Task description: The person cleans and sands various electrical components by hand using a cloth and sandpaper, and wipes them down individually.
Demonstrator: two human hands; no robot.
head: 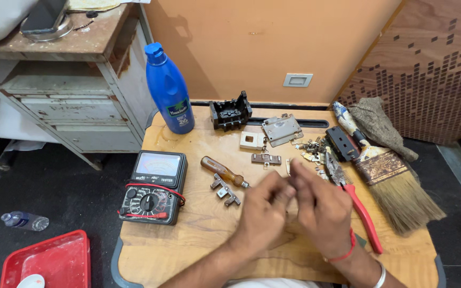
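You sit at a small wooden table (pixel 198 234) against an orange wall (pixel 273 42), with a dark floor (pixel 54 186) around it and a worn white cabinet (pixel 65 106) at ten o'clock. Your left hand (pixel 262 210) and right hand (pixel 321 205) meet at the table's centre, fingers curled together around something too small and blurred to identify, so its direction cannot be told. At three o'clock lie red-handled pliers (pixel 356 205), their long axis running from eleven to five o'clock, jaws pointing away from you.
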